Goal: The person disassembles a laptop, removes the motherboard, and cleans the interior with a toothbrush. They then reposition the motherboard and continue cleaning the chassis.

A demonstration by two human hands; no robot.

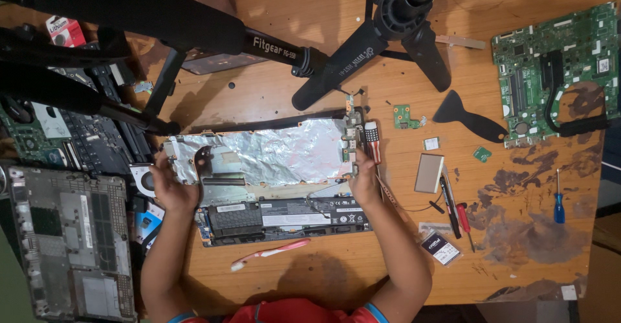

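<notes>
we see the desk [310, 278] under warm, fairly bright light from above. the tripod [388, 19] casts dark, soft-edged shadows over the desk's far edge and left corner. the foil sheet [272, 151] throws pale glare. the middle is sharp; the left edge falls dim, and the black tripod legs nearest the camera are blurred.

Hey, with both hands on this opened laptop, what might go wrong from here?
The left hand and right hand grip the foil-covered board; lifting it unevenly might flex it or strain any cable attached to it. The toothbrush lies near the table edge and may get knocked off.
</notes>
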